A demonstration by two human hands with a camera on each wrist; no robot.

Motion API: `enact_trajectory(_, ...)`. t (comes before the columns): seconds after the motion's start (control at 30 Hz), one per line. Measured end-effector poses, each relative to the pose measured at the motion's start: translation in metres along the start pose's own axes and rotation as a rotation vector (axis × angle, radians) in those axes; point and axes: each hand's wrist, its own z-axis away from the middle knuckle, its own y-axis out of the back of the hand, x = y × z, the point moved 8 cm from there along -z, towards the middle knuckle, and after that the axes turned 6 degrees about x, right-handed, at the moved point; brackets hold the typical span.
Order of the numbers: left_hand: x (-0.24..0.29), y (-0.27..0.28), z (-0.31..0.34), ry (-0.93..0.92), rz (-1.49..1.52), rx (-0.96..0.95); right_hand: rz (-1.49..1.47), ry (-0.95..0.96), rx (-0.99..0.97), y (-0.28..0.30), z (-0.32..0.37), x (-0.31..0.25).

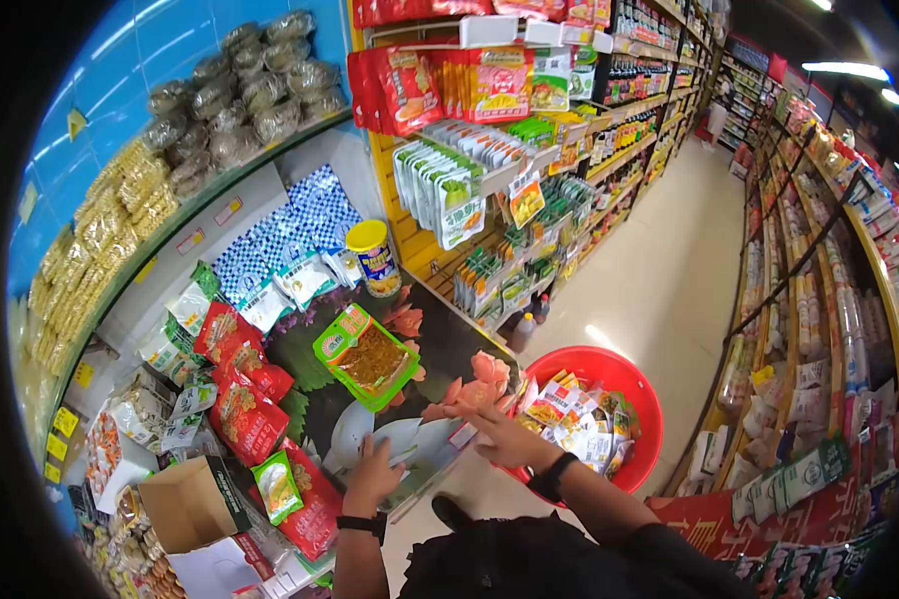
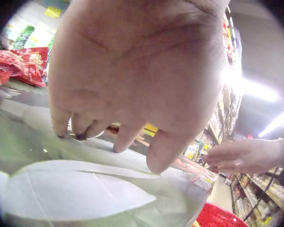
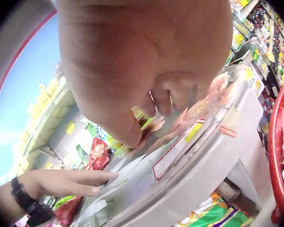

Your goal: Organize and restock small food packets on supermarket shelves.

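My left hand (image 1: 375,473) is over the front edge of a flower-printed counter (image 1: 315,399), fingers loosely extended and holding nothing. In the left wrist view the fingers of the left hand (image 2: 137,80) point down at the printed surface; contact is unclear. My right hand (image 1: 514,437) is at the counter's right corner beside a price label (image 1: 461,435), palm down and empty. The right wrist view shows the right hand (image 3: 146,61) above the printed top. Beyond both hands lies a green-edged packet (image 1: 368,357) with brown contents, touched by neither.
A red basket (image 1: 653,419) of small packets stands right of the counter. Red bags (image 1: 245,414), a small green packet (image 1: 277,487) and an open cardboard box (image 1: 185,504) are at the left. A yellow-lidded can (image 1: 374,260) stands behind. Shelves line the aisle (image 1: 609,270).
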Motion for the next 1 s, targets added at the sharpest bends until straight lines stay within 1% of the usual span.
enact_trajectory(0.03, 0.004, -0.003, 0.004, 0.042, -0.001, -0.003, -0.003, -0.068, -0.023, 0.011, 0.020, 0.000)
enact_trajectory(0.1, 0.019, -0.012, 0.015, 0.064, 0.044, 0.067, -0.007, -0.212, -0.073, 0.035, 0.067, 0.012)
enact_trajectory(0.2, 0.063, -0.028, 0.038, 0.070, 0.096, 0.120, -0.040, -0.316, -0.047, 0.078, 0.140, 0.043)
enact_trajectory(0.23, 0.079, -0.034, 0.048, 0.065, 0.103, 0.117, -0.050, -0.352, 0.035, 0.092, 0.167, 0.058)
enact_trajectory(0.3, 0.104, -0.056, 0.058, 0.010, 0.068, 0.087, -0.005, -0.389, 0.120, 0.117, 0.214, 0.081)
enact_trajectory(0.37, 0.130, -0.074, 0.064, -0.019, 0.060, 0.039, -0.042, -0.581, 0.141, 0.136, 0.257, 0.099)
enact_trajectory(0.4, 0.142, -0.078, 0.069, -0.030, 0.052, 0.036, -0.085, -0.631, 0.168, 0.140, 0.276, 0.112)
enact_trajectory(0.43, 0.150, -0.082, 0.072, -0.051, 0.057, 0.031, -0.109, -0.668, 0.156, 0.143, 0.291, 0.119)
enact_trajectory(0.5, 0.161, -0.091, 0.072, -0.089, 0.066, 0.024, -0.159, -0.738, 0.129, 0.148, 0.315, 0.134)
enact_trajectory(0.53, 0.171, -0.088, 0.072, -0.099, 0.051, 0.044, -0.243, -0.728, 0.185, 0.146, 0.323, 0.144)
enact_trajectory(0.57, 0.179, -0.089, 0.072, -0.090, 0.064, 0.009, -0.255, -0.741, 0.206, 0.144, 0.336, 0.154)
enact_trajectory(0.63, 0.207, -0.080, 0.076, -0.078, 0.089, -0.065, -0.275, -0.772, 0.256, 0.155, 0.341, 0.147)
enact_trajectory(0.67, 0.197, -0.099, 0.069, -0.156, 0.117, -0.046, -0.291, -0.843, 0.280, 0.151, 0.350, 0.156)
enact_trajectory(0.77, 0.200, -0.123, 0.066, -0.106, 0.100, -0.199, -0.267, -0.910, 0.214, 0.143, 0.366, 0.166)
enact_trajectory(0.8, 0.194, -0.137, 0.060, -0.138, 0.112, -0.183, -0.300, -0.962, 0.161, 0.142, 0.368, 0.161)
enact_trajectory(0.87, 0.176, -0.177, 0.050, -0.199, 0.134, -0.157, -0.300, -0.930, 0.137, 0.144, 0.373, 0.162)
enact_trajectory(0.9, 0.176, -0.181, 0.050, -0.190, 0.171, -0.174, -0.303, -0.916, 0.123, 0.145, 0.371, 0.156)
enact_trajectory(0.97, 0.180, -0.192, 0.048, -0.166, 0.251, -0.200, -0.296, -0.958, 0.114, 0.156, 0.371, 0.148)
enact_trajectory(1.0, 0.186, -0.187, 0.047, -0.173, 0.245, -0.191, -0.289, -0.974, 0.104, 0.164, 0.366, 0.141)
